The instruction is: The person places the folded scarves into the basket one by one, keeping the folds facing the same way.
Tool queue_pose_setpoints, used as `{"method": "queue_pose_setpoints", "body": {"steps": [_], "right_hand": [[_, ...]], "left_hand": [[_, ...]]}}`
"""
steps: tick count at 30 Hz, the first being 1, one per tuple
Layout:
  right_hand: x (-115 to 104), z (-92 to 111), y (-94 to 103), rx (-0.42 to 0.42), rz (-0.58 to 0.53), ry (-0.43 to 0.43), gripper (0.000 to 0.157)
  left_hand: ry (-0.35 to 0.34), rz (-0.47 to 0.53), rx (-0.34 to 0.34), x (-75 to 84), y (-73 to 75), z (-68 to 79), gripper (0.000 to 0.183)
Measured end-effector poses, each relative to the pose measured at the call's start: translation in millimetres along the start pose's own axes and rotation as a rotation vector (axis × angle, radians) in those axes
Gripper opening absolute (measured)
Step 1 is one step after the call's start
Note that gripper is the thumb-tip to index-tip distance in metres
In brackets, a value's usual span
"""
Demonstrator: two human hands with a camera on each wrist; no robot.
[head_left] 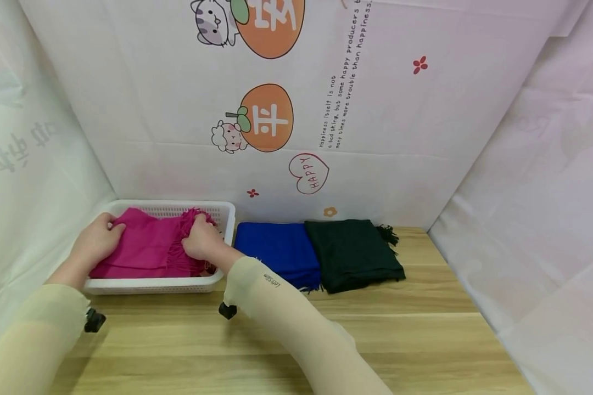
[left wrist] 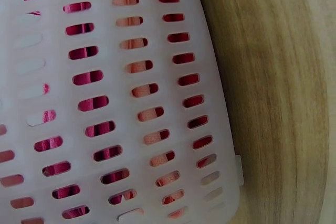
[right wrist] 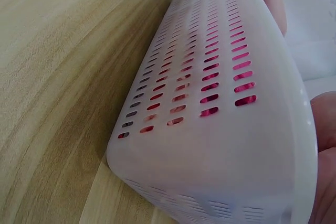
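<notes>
Here, pink fringe (head_left: 177,260), head view only

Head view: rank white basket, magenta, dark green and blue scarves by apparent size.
1. White basket
2. Magenta scarf
3. Dark green scarf, blue scarf: unsure; right sleeve hides part of blue.

A slotted white basket (right wrist: 231,150) stands on the table (right wrist: 63,72), pink cloth (right wrist: 245,100) showing through its side. The right hand (right wrist: 326,166) appears beyond its near corner.

Interior of white basket (head_left: 148,283) mostly under pink cloth (head_left: 145,241); blue cloth (head_left: 279,244) partly behind right sleeve (head_left: 296,318)
</notes>
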State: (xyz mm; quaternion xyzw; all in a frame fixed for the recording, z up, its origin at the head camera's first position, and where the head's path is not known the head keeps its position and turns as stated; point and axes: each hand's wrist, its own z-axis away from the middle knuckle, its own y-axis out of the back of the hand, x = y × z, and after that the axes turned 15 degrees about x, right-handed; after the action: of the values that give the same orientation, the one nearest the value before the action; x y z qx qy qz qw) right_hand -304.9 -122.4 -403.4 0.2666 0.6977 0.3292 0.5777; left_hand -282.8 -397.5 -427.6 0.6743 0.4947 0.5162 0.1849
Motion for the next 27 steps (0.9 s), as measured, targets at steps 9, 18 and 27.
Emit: {"method": "queue_pose_setpoints", "body": {"steps": [9, 18, 27], "right_hand": [[1.8, 0.4, -3.1, -0.014, 0.006, 0.032, 0.076], [0.4, 4.7, -2.1, 0.026, 0.085, 0.081, 0.070], [-0.9, 7.9, -8.2, 0.073, 0.214, 0.126, 0.064]], "left_hand": [[-0.013, -0.011, -0.014, -4.9, -3.3, -1.7, 0.043], [0.001, -0.043, -0.061, -1.6, -1.1, 0.4, 0.052], [-0.014, -0.090, -0.159, 1.0, -0.2, 2.8, 0.069]]}}
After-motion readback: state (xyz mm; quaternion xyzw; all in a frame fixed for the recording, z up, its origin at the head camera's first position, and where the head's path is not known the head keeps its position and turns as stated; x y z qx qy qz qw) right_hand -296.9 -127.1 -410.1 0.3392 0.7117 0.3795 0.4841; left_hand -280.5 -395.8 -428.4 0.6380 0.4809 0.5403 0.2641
